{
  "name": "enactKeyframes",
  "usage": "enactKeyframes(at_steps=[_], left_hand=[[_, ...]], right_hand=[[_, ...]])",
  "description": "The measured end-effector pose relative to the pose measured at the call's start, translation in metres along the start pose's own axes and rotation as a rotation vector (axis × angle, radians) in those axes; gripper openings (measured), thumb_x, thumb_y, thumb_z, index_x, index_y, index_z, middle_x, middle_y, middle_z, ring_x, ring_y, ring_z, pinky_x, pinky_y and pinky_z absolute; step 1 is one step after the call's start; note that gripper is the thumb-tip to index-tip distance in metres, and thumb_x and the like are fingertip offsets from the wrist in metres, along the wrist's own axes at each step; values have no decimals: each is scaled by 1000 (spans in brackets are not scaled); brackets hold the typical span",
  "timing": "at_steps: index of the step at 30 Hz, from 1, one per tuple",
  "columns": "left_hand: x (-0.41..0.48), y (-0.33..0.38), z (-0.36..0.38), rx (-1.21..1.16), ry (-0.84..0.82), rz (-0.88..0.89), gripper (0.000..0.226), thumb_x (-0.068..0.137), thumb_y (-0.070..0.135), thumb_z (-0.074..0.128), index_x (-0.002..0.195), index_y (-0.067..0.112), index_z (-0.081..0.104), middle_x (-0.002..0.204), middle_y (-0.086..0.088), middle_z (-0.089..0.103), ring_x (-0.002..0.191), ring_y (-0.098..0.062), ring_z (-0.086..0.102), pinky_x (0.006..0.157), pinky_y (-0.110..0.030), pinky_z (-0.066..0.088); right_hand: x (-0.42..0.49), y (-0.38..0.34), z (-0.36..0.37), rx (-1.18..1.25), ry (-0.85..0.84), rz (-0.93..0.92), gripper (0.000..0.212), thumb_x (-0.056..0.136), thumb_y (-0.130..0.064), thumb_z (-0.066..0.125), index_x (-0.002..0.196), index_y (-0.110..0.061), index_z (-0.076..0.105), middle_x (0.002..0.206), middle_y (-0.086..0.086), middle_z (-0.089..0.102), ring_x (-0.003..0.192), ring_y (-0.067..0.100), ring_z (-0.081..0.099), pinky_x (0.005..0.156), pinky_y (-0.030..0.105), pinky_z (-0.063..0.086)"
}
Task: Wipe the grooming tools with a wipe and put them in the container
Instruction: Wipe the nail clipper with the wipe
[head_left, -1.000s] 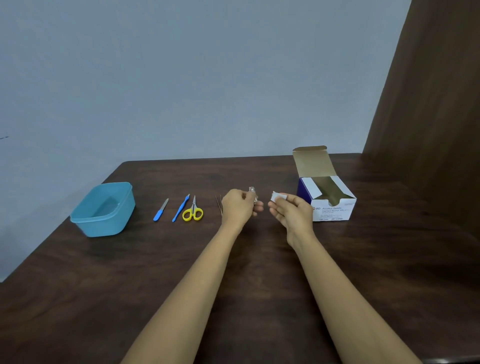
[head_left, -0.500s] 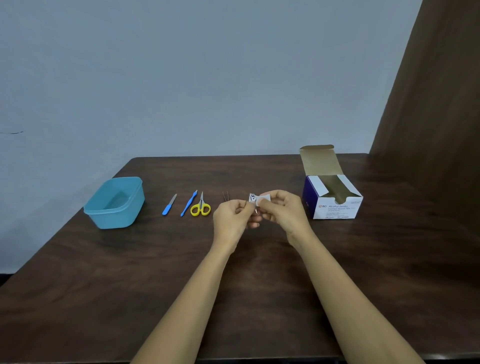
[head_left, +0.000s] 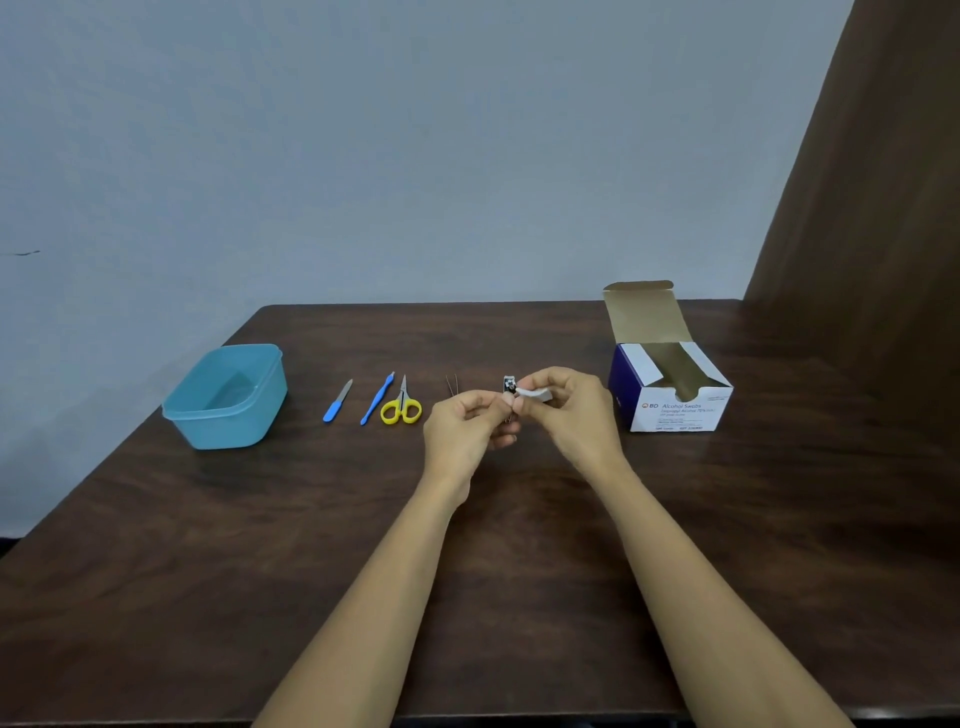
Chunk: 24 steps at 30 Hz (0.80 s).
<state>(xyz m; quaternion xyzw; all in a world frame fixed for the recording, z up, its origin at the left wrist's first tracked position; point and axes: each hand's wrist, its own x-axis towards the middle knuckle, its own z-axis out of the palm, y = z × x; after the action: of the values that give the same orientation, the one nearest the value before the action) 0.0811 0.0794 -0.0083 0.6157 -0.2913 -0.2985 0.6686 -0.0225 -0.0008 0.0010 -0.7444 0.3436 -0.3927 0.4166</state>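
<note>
while the left hand (head_left: 462, 426) fingers pinch a nail clipper (head_left: 508, 387) above the worktop (head_left: 260, 545), right hand (head_left: 571, 410) fingers press a wipe (head_left: 535, 393) on it: wiping step; next, carry it left to the empty-looking container (head_left: 226, 397).

The open swab box (head_left: 675, 410) reads "BD Alcohol Swabs" — smaller print illegible.

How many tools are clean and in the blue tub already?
None yet: the blue tub looks empty. The left hand holds a small clipper while the right hand rubs it with a wipe. The file, blue stick, scissors and tweezers wait.
</note>
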Motion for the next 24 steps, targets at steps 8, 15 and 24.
enactKeyframes(at_steps=[8,15,24], left_hand=[[7,-1,-9,177,-90,58,10,90,15,66,93,9,74,79,-7,72,67,-11,69,63,-23,57],[12,4,-24,376,-229,79,8,89,14,67,92,10,73,74,-4,70,65,-11,65,65,-25,57],[10,8,-32,368,-398,-3,10,90,11,65,93,12,75,75,-2,71,65,-5,64,62,-20,53]], right_hand=[[6,6,-4,-127,33,-76,14,84,-5,69,86,-19,68,82,-9,67,75,1,61,60,6,41],[10,11,-12,-57,-38,-148,22,83,2,68,81,-20,71,83,-10,70,84,2,65,73,15,51],[12,9,-12,291,-78,30,26,82,6,66,88,-18,75,94,1,74,94,12,69,83,24,54]])
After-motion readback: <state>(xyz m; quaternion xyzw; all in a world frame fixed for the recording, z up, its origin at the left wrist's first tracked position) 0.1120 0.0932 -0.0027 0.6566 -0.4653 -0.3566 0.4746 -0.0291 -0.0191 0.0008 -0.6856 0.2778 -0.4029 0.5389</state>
